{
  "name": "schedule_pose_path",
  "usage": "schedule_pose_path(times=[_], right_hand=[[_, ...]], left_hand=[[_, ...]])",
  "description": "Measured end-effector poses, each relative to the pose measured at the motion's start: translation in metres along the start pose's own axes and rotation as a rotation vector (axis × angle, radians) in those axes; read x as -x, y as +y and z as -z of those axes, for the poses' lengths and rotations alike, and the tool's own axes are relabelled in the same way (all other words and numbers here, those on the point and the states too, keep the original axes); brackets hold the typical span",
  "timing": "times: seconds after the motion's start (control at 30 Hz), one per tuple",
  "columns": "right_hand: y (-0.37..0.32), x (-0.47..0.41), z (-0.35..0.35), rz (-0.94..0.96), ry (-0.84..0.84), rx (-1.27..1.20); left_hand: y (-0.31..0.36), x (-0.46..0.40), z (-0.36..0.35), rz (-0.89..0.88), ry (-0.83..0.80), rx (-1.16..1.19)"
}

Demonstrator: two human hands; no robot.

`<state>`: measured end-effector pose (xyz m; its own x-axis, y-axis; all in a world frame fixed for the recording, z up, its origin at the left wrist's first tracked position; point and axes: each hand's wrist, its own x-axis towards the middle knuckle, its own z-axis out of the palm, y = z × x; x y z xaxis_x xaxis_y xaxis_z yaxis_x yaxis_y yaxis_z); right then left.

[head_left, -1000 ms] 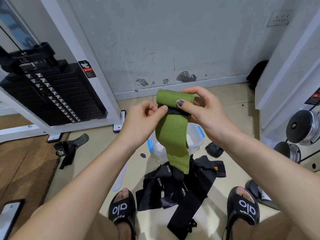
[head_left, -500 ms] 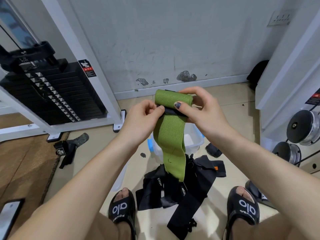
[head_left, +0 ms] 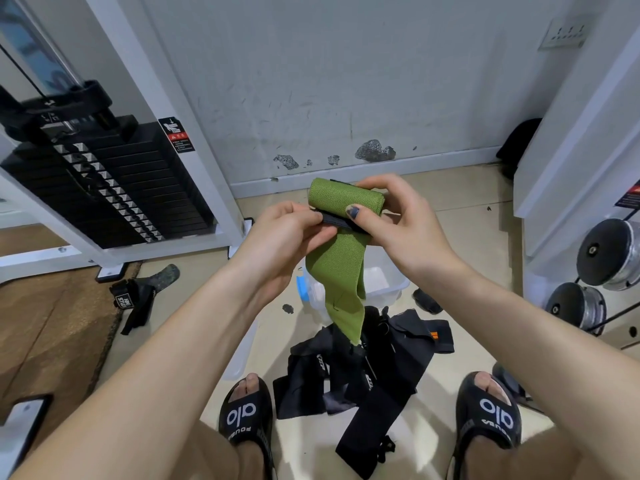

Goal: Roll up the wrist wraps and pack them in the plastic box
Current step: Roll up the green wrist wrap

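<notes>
A green wrist wrap [head_left: 337, 265] is held up in front of me, its top end rolled into a tight cylinder and its tail hanging down. My right hand [head_left: 391, 220] grips the roll, thumb on its front. My left hand [head_left: 284, 240] pinches the wrap's left edge at a black strip just under the roll. Below, the clear plastic box [head_left: 388, 289] stands on the floor, mostly hidden by the hanging tail. A heap of black wrist wraps [head_left: 367, 372] lies between my feet.
A weight-stack machine [head_left: 104, 181] stands at the left, and another wrap [head_left: 138, 296] lies by its base. Dumbbells [head_left: 609, 254] sit on a rack at the right. A small dark roll [head_left: 427, 301] lies right of the box. A phone [head_left: 20, 424] lies on the brown mat.
The roll has grown a little and the hanging green tail has become shorter, its end rising above the black heap. Both hands stay in the same place.
</notes>
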<state>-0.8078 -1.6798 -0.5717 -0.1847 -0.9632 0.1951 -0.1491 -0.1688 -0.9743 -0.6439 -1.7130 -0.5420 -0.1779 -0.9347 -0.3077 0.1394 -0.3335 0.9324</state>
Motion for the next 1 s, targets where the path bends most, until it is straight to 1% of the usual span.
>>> schedule_pose_path(times=[0.1, 0.3, 0.43, 0.53, 0.67, 0.83, 0.9, 1.0], right_hand=[[-0.004, -0.001, 0.003, -0.045, -0.010, -0.106], [0.001, 0.002, 0.000, -0.064, -0.033, -0.130], [-0.001, 0.002, 0.000, -0.077, -0.025, -0.172], [0.001, 0.001, -0.001, -0.073, -0.029, -0.159], [0.004, 0.003, -0.003, -0.029, -0.023, -0.096], [0.004, 0.007, -0.004, -0.008, -0.030, -0.061], [0.003, 0.007, -0.003, -0.033, -0.032, -0.082], [0.000, 0.006, -0.003, -0.067, -0.042, -0.135]], left_hand=[[0.004, -0.001, 0.004, -0.042, -0.013, -0.086], [0.000, 0.002, 0.004, -0.099, -0.047, -0.280], [-0.002, 0.002, 0.004, -0.163, 0.013, -0.261], [-0.003, 0.000, 0.005, -0.187, 0.031, -0.249], [-0.001, 0.002, 0.005, -0.153, 0.021, -0.133], [-0.001, 0.004, 0.003, -0.151, -0.016, -0.140], [0.000, 0.001, 0.006, -0.169, -0.019, -0.236], [0.000, -0.004, 0.013, -0.284, 0.069, -0.601]])
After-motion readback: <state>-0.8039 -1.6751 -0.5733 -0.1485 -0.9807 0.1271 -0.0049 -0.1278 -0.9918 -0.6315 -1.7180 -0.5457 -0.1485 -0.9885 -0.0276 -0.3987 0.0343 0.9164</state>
